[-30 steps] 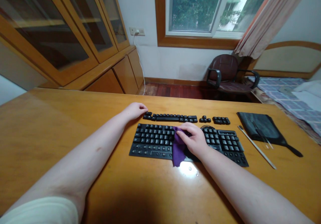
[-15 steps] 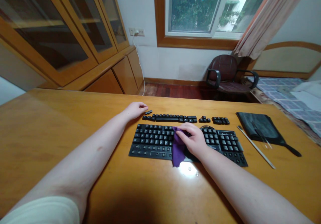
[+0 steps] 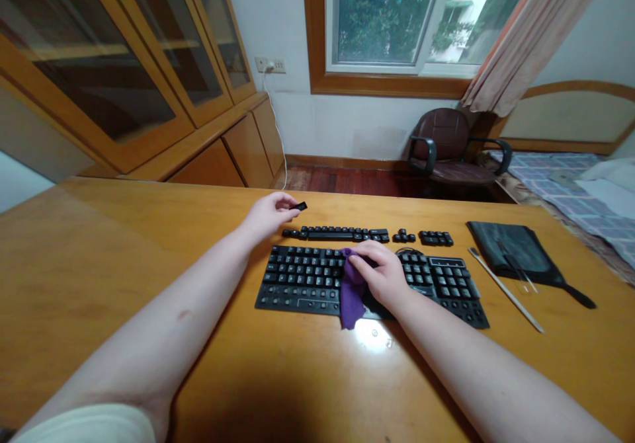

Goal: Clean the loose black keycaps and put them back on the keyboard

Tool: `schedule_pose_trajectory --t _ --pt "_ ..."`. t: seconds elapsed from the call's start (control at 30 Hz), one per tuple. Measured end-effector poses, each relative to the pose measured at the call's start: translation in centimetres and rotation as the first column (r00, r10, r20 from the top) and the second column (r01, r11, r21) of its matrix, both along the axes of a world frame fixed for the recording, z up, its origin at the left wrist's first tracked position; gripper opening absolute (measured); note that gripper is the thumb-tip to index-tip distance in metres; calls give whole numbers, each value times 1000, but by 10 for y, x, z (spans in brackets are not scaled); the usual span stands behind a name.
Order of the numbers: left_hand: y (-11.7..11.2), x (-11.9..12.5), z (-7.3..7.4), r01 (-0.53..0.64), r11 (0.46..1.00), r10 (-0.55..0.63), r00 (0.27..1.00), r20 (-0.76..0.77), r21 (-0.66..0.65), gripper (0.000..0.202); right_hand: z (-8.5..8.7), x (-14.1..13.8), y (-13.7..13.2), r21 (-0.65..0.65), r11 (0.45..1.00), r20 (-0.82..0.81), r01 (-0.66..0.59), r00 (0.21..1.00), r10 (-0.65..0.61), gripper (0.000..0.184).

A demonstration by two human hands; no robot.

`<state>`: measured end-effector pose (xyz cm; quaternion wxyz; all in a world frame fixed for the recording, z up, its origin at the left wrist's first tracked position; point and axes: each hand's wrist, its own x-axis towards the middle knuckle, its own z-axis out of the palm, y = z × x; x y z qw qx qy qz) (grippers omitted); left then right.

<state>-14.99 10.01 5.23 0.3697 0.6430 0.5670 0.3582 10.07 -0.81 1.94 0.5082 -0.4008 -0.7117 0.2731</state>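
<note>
Between the fingertips of my left hand (image 3: 272,216) is a black keycap (image 3: 300,206), raised just beyond the left end of a row of loose keycaps (image 3: 330,234). My right hand (image 3: 381,270) pinches a purple cloth (image 3: 352,297), which drapes over the middle of a black keyboard (image 3: 297,278) and past its near edge. Bare switches show along the keyboard's nearest rows; keycaps still cover the rows behind. The cloth and my right hand hide part of the keyboard's centre.
Right of the keyboard lie a thin white brush (image 3: 506,291) and a black pouch (image 3: 516,251) with a wire keycap puller (image 3: 518,271) on it. Smaller keycap groups (image 3: 435,238) sit behind the keyboard. Beyond the desk (image 3: 124,264) stands an armchair (image 3: 444,142).
My left hand has taken hold of the long keycap from the desk and lifted it slightly, away from me. My right hand stays on the keyboard with the cloth.
</note>
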Motion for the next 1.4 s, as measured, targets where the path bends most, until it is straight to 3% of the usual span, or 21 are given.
schedule_pose_trajectory --t 0.1,0.2,0.33,0.43,0.5,0.7,0.8,1.03,1.13,1.23,1.3,1.4 --pt "-46 28 5 -28 999 23 987 161 26 31 1 0 0 -26 999 -62 26 998 -28 13" --pt "-90 58 -4 -56 997 50 992 118 47 25 2 -1 0 -59 994 -161 93 982 -102 14" --pt "-117 78 -15 -21 956 19 1000 8 293 10 1 -4 -1 -83 992 -223 91 969 -108 14" --pt "-117 80 -16 57 912 -39 998 -53 406 12 -3 -6 -1 -121 992 -190 28 980 -50 15" --pt "-116 79 -16 85 907 -74 996 -43 413 13 -5 -7 -1 -145 989 -171 12 985 -37 15" --pt "-119 81 -28 -21 985 -31 954 300 169 23 -5 -7 0 -150 988 -168 26 984 -51 16" --pt "-120 83 -33 -50 989 -2 933 360 135 32 -3 -7 0 -162 986 -153 38 986 -64 17" --pt "-123 84 -36 -57 974 -1 967 255 220 30 -1 -7 0 -254 966 -134 56 987 -93 28" --pt "-125 80 -31 46 948 -78 993 90 314 22 1 -9 -2 -258 966 -72 27 996 -47 35" --pt "-126 76 -26 142 922 -130 990 -58 360 29 2 -11 -5 -262 964 -30 45 998 -55 38" --pt "-125 75 -25 125 932 -117 992 -44 339 31 1 -13 -5 -315 947 -84 63 992 -94 37" --pt "-120 77 -28 49 965 -79 991 109 258 32 -3 -13 -3 -401 915 -204 40 970 -132 29"
